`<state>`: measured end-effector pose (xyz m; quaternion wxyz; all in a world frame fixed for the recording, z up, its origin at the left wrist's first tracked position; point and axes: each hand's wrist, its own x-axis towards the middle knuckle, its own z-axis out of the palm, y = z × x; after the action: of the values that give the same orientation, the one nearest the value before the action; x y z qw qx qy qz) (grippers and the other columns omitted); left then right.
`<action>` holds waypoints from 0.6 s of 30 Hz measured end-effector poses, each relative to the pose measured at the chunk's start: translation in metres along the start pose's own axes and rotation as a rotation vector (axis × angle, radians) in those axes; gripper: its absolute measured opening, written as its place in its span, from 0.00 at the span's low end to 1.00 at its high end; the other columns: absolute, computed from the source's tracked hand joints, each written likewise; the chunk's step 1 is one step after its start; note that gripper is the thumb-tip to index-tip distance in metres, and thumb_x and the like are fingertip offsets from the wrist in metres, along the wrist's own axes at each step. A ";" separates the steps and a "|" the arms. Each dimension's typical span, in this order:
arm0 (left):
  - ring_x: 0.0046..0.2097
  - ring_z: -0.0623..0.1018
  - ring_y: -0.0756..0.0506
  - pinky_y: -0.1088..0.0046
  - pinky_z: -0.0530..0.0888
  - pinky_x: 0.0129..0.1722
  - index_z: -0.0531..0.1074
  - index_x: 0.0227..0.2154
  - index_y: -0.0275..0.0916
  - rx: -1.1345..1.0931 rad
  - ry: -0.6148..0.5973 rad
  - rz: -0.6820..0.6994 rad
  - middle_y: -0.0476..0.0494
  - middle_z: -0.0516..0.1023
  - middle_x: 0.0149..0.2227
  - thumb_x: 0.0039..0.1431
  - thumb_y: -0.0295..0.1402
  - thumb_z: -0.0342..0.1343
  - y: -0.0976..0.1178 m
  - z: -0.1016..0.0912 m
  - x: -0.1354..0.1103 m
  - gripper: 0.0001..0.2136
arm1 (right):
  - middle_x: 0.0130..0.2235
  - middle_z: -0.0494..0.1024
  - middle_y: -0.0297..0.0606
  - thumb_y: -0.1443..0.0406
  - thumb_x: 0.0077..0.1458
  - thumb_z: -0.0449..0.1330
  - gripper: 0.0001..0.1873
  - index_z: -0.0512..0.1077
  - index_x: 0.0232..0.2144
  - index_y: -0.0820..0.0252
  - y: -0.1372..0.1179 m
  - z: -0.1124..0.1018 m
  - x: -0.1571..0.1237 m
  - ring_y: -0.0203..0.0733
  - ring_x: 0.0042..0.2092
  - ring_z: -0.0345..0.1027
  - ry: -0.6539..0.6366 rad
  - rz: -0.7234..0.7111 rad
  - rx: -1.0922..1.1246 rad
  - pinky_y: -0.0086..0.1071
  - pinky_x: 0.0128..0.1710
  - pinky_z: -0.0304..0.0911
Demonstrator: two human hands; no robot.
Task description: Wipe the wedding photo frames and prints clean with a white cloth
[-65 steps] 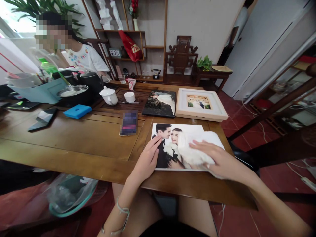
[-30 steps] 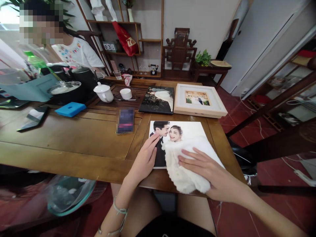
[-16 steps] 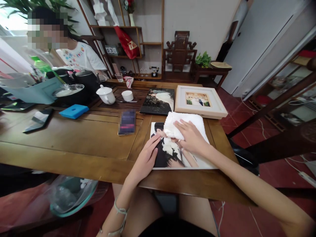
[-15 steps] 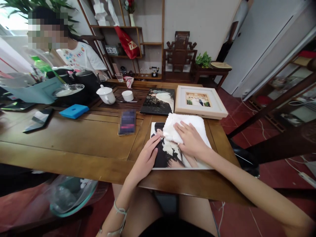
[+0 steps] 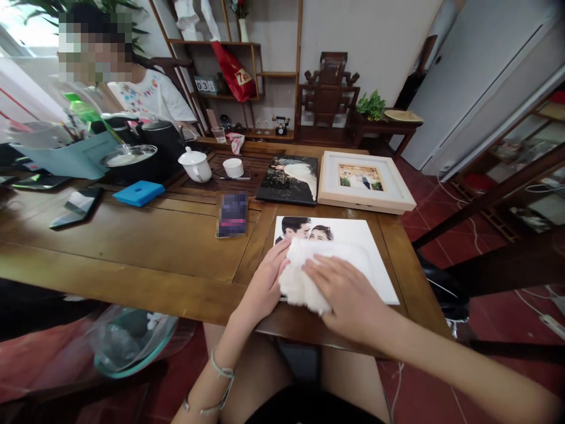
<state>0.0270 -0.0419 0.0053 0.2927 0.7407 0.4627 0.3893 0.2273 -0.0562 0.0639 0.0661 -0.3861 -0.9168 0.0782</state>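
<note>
A photo panel of a couple lies flat near the table's front edge. Across its lower part is a folded white towel, which hides much of the picture. My right hand presses on the towel and grips it, fingers pointing to the upper left. My left hand rests along the panel's left edge, its fingers stretched out and the towel's edge beside them. Above the panel lie a dark photo panel and a light wooden picture frame.
A phone, a blue block, a white cup and a lidded white cup stand left on the table. Another person sits across at the far left. A bin is below the table.
My right hand has drawn the towel down toward the near edge, uncovering the couple's heads. The left hand stays on the panel's left side. The view has shifted slightly.
</note>
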 end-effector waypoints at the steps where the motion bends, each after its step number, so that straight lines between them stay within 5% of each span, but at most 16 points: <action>1: 0.67 0.59 0.43 0.58 0.55 0.68 0.63 0.61 0.38 0.022 0.002 0.007 0.39 0.61 0.65 0.71 0.36 0.38 0.001 0.000 0.000 0.21 | 0.60 0.69 0.56 0.68 0.44 0.56 0.37 0.65 0.59 0.73 0.015 -0.003 0.008 0.59 0.62 0.57 0.021 0.057 -0.002 0.52 0.61 0.52; 6: 0.67 0.59 0.43 0.57 0.55 0.68 0.63 0.61 0.37 0.111 0.019 0.018 0.37 0.61 0.65 0.70 0.34 0.41 0.001 0.002 -0.002 0.20 | 0.54 0.74 0.55 0.66 0.53 0.55 0.22 0.73 0.50 0.68 0.066 -0.009 0.054 0.59 0.57 0.64 0.147 0.158 0.101 0.49 0.56 0.58; 12: 0.66 0.61 0.40 0.54 0.58 0.66 0.64 0.60 0.37 0.163 0.034 0.011 0.35 0.63 0.64 0.68 0.34 0.44 -0.004 0.004 -0.003 0.20 | 0.58 0.72 0.49 0.65 0.55 0.56 0.24 0.72 0.54 0.66 0.048 0.000 0.105 0.50 0.61 0.62 0.129 0.015 0.181 0.41 0.60 0.55; 18: 0.67 0.60 0.40 0.54 0.57 0.67 0.62 0.61 0.40 0.151 0.021 0.005 0.37 0.62 0.65 0.68 0.34 0.44 -0.001 0.002 -0.004 0.20 | 0.60 0.70 0.47 0.67 0.53 0.55 0.29 0.67 0.58 0.66 0.063 0.007 0.089 0.49 0.63 0.58 0.171 -0.025 0.184 0.45 0.64 0.48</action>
<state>0.0274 -0.0449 0.0021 0.2302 0.7575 0.4922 0.3619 0.2079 0.0507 0.0504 0.1800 -0.3723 -0.9015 0.1279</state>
